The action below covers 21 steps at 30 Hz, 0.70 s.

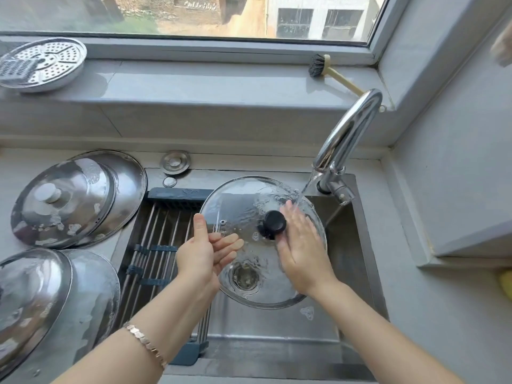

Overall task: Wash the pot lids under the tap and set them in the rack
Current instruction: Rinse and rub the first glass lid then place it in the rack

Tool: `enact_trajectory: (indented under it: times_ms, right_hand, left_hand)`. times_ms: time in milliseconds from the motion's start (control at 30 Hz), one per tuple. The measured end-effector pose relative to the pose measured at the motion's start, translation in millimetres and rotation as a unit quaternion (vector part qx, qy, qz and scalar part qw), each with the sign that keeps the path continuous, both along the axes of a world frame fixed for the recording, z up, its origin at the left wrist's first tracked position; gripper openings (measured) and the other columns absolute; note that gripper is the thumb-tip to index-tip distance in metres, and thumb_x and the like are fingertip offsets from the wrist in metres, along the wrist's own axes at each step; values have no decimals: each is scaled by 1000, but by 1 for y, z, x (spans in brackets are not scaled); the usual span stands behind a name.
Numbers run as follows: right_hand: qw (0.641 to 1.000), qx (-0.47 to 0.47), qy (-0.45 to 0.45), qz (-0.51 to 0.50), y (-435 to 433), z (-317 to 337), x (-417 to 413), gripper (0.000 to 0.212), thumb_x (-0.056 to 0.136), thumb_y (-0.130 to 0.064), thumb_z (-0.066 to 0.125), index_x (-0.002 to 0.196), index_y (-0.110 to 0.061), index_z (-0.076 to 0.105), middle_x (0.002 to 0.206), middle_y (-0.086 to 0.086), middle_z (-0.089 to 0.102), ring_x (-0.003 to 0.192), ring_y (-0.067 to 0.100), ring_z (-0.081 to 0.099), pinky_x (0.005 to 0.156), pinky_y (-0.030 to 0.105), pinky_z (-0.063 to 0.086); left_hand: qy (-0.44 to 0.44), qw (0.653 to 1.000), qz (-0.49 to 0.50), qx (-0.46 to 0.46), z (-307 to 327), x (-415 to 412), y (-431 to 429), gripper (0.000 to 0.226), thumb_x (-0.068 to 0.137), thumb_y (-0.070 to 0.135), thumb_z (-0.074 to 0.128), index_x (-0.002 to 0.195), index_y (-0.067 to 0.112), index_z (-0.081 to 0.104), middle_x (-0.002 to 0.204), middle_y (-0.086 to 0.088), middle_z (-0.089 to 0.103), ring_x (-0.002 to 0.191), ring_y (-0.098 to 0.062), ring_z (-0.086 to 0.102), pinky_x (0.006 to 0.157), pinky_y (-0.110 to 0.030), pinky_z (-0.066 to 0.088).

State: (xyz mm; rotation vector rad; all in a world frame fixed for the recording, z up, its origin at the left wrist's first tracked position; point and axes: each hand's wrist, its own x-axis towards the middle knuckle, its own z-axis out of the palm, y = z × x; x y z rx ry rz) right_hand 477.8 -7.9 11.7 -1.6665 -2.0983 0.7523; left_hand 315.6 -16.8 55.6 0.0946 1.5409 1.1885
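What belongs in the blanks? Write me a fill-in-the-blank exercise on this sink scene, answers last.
1. The lid under the running tap is made of clear ____.
2. At the lid's centre sits a black ____.
3. The steel lids wait on the counter to the ____ of the sink.
Missing: glass; knob; left.

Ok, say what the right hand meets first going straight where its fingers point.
The right hand would probably meet the water stream at its fingertips first, then the far rim of the glass lid; depth unclear.
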Motion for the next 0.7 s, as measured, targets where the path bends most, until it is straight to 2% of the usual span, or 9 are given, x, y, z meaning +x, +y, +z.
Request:
enact_trajectory:
  times_ms: [100,233,300,367,400,467,567,633,700]
  right_hand:
    - [998,-30,2,-48,22,0,19,63,90,-40,9,149,-17,7,157,-5,1,139,-2,-7,115,22,-8]
    - [992,17,37,116,14,1,24,60,87,-41,7,143,-21,8,150,-17,2,140,-5,-5,115,17,-8]
    - [993,-34,82,83,18,3,34,58,89,-49,8,142,-26,11,148,-21,3,141,-5,-3,117,20,-6]
    - [993,-77,89,25,27,9,34,76,82,-68,-1,145,-27,11,148,-20,2,141,-3,-6,116,21,-9]
    - [992,-83,87,39,30,16,26,90,75,-76,-6,147,-25,12,148,-19,0,139,-5,-8,114,19,-10]
    - [986,-68,50,144,26,35,1,97,73,-78,-9,148,-22,15,149,-18,-1,136,-7,-9,112,18,-10]
    - [957,-6,-62,284,19,46,-15,89,76,-71,-6,149,-20,7,148,-13,-13,136,-3,-14,111,18,-14]
    - [974,-2,-92,207,24,45,-11,79,86,-67,2,149,-19,-1,154,-5,-15,138,1,-17,116,24,-12]
    - [986,-49,-118,109,27,44,-15,73,93,-57,11,148,-15,-9,155,2,-19,141,9,-20,118,30,-10]
  left_hand:
    - [14,1000,-19,-2,-1,-2,-7,48,90,53,43,73,8,46,49,-5,67,42,-14,65,33,-14,46]
    - [26,999,-45,-2,2,-5,-9,48,90,52,43,70,9,46,47,-6,66,40,-13,64,32,-14,44]
    - [39,997,-65,-4,3,-5,-10,48,90,51,44,67,9,46,45,-6,65,38,-14,63,31,-13,43]
    - [45,995,-88,-7,3,1,-12,48,91,50,44,67,8,46,45,-8,64,38,-15,64,30,-14,42]
    - [45,994,-99,-6,3,5,-13,48,91,49,45,68,7,46,46,-9,64,38,-16,63,30,-14,42]
    - [58,991,-117,1,4,13,-14,47,91,47,47,70,6,47,45,-9,63,36,-16,61,30,-16,41]
    - [97,986,-131,17,7,17,-13,48,92,46,46,69,4,51,41,-5,56,32,-13,55,31,-17,41]
    - [99,987,-124,27,8,17,-10,48,91,46,46,65,6,47,47,-11,56,32,-14,53,32,-17,39]
    - [102,988,-115,29,9,19,-7,49,91,47,47,64,6,46,49,-13,57,33,-15,54,33,-18,41]
